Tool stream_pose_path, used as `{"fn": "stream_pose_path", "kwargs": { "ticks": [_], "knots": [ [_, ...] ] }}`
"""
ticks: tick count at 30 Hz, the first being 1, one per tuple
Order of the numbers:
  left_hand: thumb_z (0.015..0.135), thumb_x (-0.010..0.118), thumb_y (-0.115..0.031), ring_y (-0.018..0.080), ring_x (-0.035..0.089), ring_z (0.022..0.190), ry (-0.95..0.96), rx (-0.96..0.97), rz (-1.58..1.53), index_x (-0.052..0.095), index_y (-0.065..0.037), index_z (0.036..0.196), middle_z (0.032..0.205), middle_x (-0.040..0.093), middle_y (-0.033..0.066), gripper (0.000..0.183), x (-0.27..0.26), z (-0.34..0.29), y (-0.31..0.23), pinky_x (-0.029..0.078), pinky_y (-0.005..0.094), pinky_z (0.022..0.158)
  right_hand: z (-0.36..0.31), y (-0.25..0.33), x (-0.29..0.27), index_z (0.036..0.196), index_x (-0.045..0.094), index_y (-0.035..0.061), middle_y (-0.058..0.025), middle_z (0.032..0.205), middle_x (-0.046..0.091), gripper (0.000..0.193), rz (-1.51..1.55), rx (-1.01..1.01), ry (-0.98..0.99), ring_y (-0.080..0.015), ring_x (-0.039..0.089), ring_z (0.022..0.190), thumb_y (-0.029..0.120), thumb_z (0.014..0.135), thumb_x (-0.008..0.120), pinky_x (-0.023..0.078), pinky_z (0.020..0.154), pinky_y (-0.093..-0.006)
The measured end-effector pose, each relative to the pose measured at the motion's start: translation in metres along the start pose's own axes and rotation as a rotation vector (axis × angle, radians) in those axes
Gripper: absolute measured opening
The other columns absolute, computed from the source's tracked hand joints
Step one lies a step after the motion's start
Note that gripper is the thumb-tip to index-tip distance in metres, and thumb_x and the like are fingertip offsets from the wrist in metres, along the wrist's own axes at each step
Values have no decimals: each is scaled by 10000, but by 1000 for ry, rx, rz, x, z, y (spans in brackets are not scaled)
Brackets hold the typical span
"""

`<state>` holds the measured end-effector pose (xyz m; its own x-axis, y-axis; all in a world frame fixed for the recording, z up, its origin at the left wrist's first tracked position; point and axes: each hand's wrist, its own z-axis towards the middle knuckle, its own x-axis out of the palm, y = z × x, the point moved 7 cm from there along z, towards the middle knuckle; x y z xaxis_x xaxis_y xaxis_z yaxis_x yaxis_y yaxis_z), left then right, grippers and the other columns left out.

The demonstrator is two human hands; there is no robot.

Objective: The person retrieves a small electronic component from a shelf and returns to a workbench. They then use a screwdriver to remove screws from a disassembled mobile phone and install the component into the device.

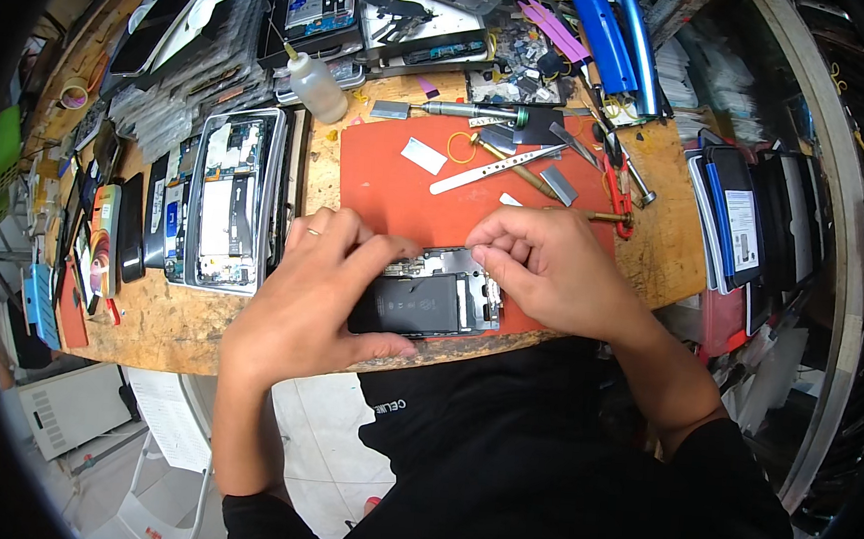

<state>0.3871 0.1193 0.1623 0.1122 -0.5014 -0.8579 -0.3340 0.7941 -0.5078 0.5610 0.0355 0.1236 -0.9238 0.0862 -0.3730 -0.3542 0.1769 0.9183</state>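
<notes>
An opened smartphone [430, 294], its black battery and metal-shielded inner parts exposed, lies sideways across the near edge of a red mat [383, 181]. My left hand [316, 286] grips its left end, thumb along the near edge and fingers over the far edge, hiding that end. At the phone's far right corner, my right hand [542, 267] is closed in a pinch of thumb and forefinger. Whatever is between those fingertips is too small or hidden to make out.
Beyond my hands lie a perforated metal strip [494, 169], screwdrivers [478, 112] and red-handled pliers [618, 187]. A clear squeeze bottle [317, 86] stands at the mat's far left. Opened devices [231, 205] are on the left; phone covers [741, 221] stand on the right.
</notes>
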Motion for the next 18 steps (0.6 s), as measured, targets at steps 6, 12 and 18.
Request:
{"fn": "stream_pose_path", "kwargs": {
  "ticks": [6, 12, 18],
  "knots": [
    [778, 822, -202, 339, 506, 1176, -164, -113, -57, 619, -50, 1255, 1218, 569, 136, 540, -11, -19, 10, 365, 422, 1034, 0, 8, 8, 913, 693, -6, -135, 726, 709, 78, -55, -67, -60, -271, 701, 650, 68, 890, 679, 520, 618, -383],
    [859, 750, -175, 354, 504, 1206, -246, -160, 30, 640, -59, 1259, 1263, 569, 145, 431, 4, -24, 11, 371, 431, 1061, -4, 7, 11, 907, 693, 15, -126, 721, 703, 55, -26, -24, -107, -274, 690, 641, 64, 888, 677, 515, 614, -387],
    [800, 819, -370, 370, 489, 1225, -261, -155, 4, 619, -49, 1315, 1301, 538, 165, 639, 10, -28, 4, 361, 466, 1065, -8, 13, 14, 948, 701, -12, -80, 736, 676, 64, -78, -141, -158, -143, 615, 578, 26, 900, 680, 461, 538, -309]
  ]
}}
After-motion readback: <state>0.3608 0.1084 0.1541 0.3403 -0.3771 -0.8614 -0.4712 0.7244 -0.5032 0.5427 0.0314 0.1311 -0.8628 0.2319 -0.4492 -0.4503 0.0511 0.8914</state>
